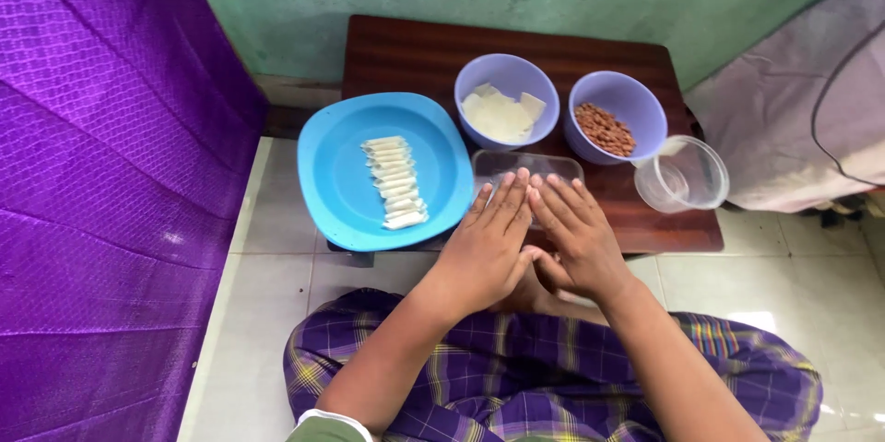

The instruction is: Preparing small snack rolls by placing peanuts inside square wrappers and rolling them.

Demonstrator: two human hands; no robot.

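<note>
Both palms down, fingers flat and spread: left hand (486,248) and right hand (573,237) press on the clear tray (525,166), gripping nothing, just right of the blue plate (341,175).

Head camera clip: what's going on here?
A person sits cross-legged on a tiled floor at a low wooden table. Both hands, the left hand and the right hand, lie flat, fingers extended, over a clear rectangular tray; whatever is under them is hidden. A blue plate holds a row of small white rolls. Behind stand a bowl of white sheets, a bowl of brown filling and an empty clear cup.
</note>
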